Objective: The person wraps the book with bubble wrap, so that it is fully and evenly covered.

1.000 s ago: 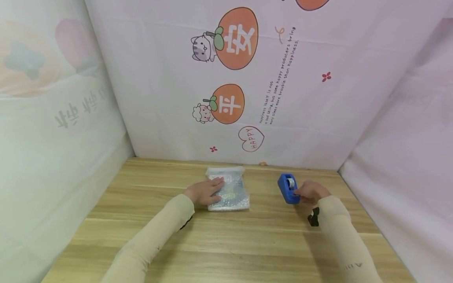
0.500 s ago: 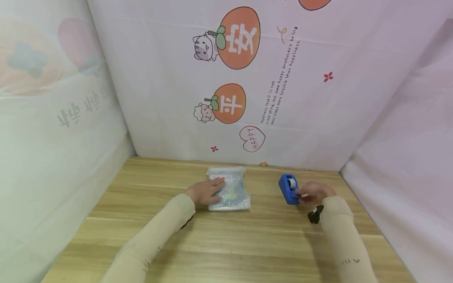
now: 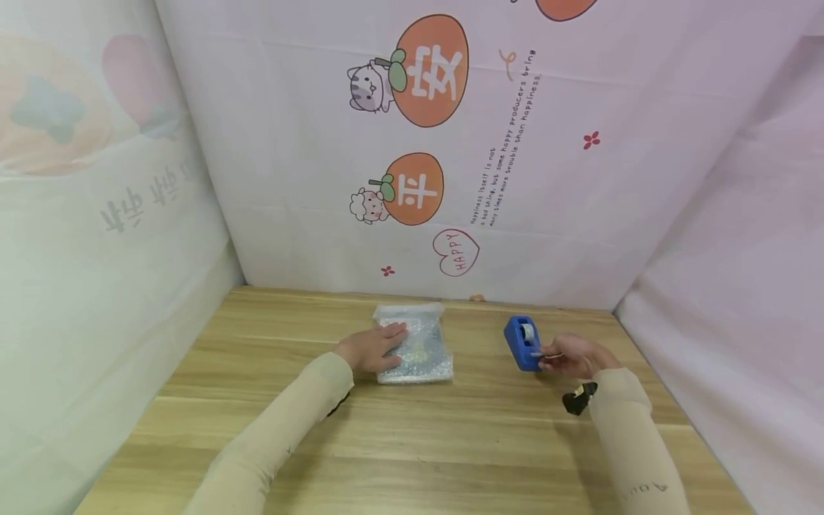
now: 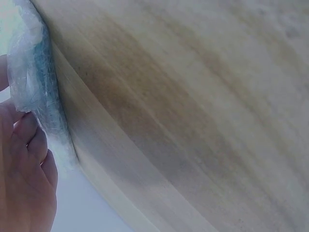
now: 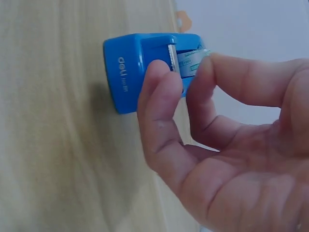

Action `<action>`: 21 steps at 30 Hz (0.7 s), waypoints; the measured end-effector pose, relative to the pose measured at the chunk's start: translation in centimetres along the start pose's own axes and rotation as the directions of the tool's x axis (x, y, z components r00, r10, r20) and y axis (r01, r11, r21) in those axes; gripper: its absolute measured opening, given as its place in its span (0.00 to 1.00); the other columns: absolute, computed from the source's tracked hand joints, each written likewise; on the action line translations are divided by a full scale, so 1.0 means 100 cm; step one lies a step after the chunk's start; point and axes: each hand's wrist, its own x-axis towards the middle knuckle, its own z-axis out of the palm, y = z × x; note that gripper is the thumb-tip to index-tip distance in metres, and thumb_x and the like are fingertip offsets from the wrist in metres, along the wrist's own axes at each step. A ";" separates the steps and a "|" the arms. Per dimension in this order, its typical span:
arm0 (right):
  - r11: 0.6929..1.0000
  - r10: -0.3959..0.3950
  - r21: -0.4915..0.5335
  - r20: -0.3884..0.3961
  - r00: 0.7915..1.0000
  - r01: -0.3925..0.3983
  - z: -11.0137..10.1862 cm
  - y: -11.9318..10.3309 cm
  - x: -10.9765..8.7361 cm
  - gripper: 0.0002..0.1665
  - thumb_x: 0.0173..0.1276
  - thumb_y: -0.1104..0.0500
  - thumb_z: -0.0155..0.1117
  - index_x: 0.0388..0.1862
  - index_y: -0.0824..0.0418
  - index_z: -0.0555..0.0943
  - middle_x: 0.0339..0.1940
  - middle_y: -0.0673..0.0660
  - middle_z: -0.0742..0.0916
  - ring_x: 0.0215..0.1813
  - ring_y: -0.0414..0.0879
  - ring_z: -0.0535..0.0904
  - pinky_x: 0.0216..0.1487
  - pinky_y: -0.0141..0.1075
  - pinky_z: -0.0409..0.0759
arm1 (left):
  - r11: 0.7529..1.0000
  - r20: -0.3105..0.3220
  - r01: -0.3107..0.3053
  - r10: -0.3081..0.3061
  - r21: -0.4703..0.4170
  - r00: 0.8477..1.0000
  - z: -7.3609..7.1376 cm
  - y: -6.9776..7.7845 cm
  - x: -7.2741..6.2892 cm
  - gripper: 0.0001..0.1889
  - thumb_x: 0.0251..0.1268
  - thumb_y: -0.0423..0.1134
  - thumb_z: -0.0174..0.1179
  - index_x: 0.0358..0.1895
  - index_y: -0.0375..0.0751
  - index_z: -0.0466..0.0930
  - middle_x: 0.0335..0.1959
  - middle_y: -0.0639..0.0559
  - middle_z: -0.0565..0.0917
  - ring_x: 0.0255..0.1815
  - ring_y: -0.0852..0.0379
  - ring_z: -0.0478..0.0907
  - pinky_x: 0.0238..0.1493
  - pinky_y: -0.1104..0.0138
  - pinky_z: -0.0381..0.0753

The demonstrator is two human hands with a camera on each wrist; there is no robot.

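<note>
A flat package in bubble wrap [image 3: 425, 350] lies near the back of the table. My left hand [image 3: 372, 350] rests on its left side with the fingers fairly straight. In the left wrist view, the package edge [image 4: 34, 72] shows beside that hand [image 4: 26, 179]. To the right, a blue tape dispenser [image 3: 516, 342] stands on the table. At its front end, my right hand [image 3: 576, 355] pinches the end of the clear tape [image 5: 190, 63] between thumb and index finger. Other fingers of this hand [image 5: 231, 154] lie in front of the dispenser's metal cutter [image 5: 173, 59].
The wooden table [image 3: 399, 443] ends at a printed cloth wall [image 3: 309, 179] at the back. More cloth hangs at the left [image 3: 116, 286] and right [image 3: 734, 300]. A black strapped device [image 3: 579, 398] hangs under my right wrist.
My right hand has drawn a little rightward from the dispenser, and a short piece of tape now shows at its fingertips. The left hand and the package have stayed in place.
</note>
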 end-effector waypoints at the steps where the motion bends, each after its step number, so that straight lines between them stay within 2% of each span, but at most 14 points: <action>1: 1.000 -0.006 0.020 -0.003 1.000 0.006 0.000 0.001 -0.001 0.15 0.80 0.69 0.47 0.58 0.80 0.71 0.41 0.61 0.84 0.41 0.44 0.84 0.44 0.27 0.85 | 1.000 0.002 0.004 -0.004 -0.003 1.000 0.000 0.000 0.000 0.37 0.86 0.56 0.44 0.87 0.41 0.50 0.89 0.47 0.50 0.90 0.47 0.49 0.88 0.54 0.55; 5: 0.997 -0.060 0.055 0.033 0.998 0.058 -0.002 0.007 -0.008 0.17 0.78 0.72 0.48 0.59 0.85 0.71 0.39 0.58 0.89 0.42 0.44 0.88 0.46 0.29 0.86 | 0.999 0.003 0.010 -0.010 -0.031 1.000 -0.002 0.001 -0.001 0.37 0.86 0.56 0.45 0.86 0.40 0.51 0.89 0.46 0.50 0.90 0.46 0.50 0.88 0.52 0.56; 8: 0.992 -0.099 0.081 0.069 0.993 0.094 -0.004 0.013 -0.011 0.20 0.78 0.72 0.50 0.61 0.88 0.71 0.42 0.57 0.91 0.45 0.43 0.90 0.52 0.30 0.88 | 1.000 0.011 0.013 -0.013 -0.026 1.000 -0.003 0.001 -0.002 0.37 0.86 0.56 0.44 0.87 0.41 0.50 0.89 0.46 0.50 0.90 0.46 0.49 0.88 0.53 0.55; 11: 0.989 -0.138 0.062 0.101 0.985 0.133 -0.005 0.019 -0.014 0.25 0.79 0.70 0.50 0.65 0.91 0.67 0.51 0.63 0.91 0.51 0.41 0.89 0.61 0.32 0.86 | 1.000 0.014 0.017 -0.017 -0.014 1.000 -0.005 0.000 -0.002 0.37 0.86 0.56 0.44 0.87 0.41 0.50 0.90 0.47 0.50 0.90 0.47 0.49 0.88 0.53 0.54; 14: 0.983 -0.181 0.016 0.135 0.974 0.181 -0.007 0.026 -0.015 0.30 0.82 0.67 0.48 0.71 0.92 0.59 0.65 0.75 0.83 0.59 0.40 0.86 0.70 0.36 0.82 | 1.000 0.011 0.021 -0.020 -0.012 1.000 -0.006 0.000 -0.002 0.37 0.86 0.56 0.44 0.87 0.40 0.50 0.89 0.46 0.50 0.90 0.47 0.49 0.88 0.53 0.54; 16: 0.978 -0.204 -0.004 0.147 0.968 0.207 -0.008 0.031 -0.015 0.32 0.83 0.66 0.47 0.72 0.92 0.57 0.71 0.77 0.79 0.61 0.40 0.85 0.72 0.36 0.81 | 1.000 0.011 0.020 -0.020 -0.014 1.000 -0.006 0.000 -0.002 0.37 0.86 0.55 0.45 0.87 0.40 0.50 0.89 0.46 0.50 0.90 0.46 0.49 0.88 0.52 0.55; 18: 0.977 -0.211 0.008 0.144 0.967 0.212 -0.008 0.035 -0.015 0.30 0.83 0.65 0.47 0.71 0.90 0.60 0.67 0.75 0.83 0.59 0.40 0.85 0.69 0.34 0.83 | 1.000 0.015 0.016 -0.015 -0.014 1.000 -0.006 0.001 -0.002 0.37 0.86 0.55 0.44 0.87 0.40 0.50 0.89 0.46 0.50 0.90 0.46 0.49 0.88 0.52 0.55; 21: 0.981 -0.196 0.030 0.132 0.972 0.194 -0.007 0.041 -0.015 0.21 0.82 0.66 0.49 0.62 0.83 0.74 0.51 0.60 0.91 0.51 0.38 0.86 0.56 0.28 0.86 | 1.000 0.022 0.012 -0.011 -0.019 1.000 -0.005 0.002 -0.002 0.37 0.86 0.56 0.44 0.87 0.40 0.50 0.89 0.45 0.50 0.90 0.46 0.49 0.88 0.52 0.55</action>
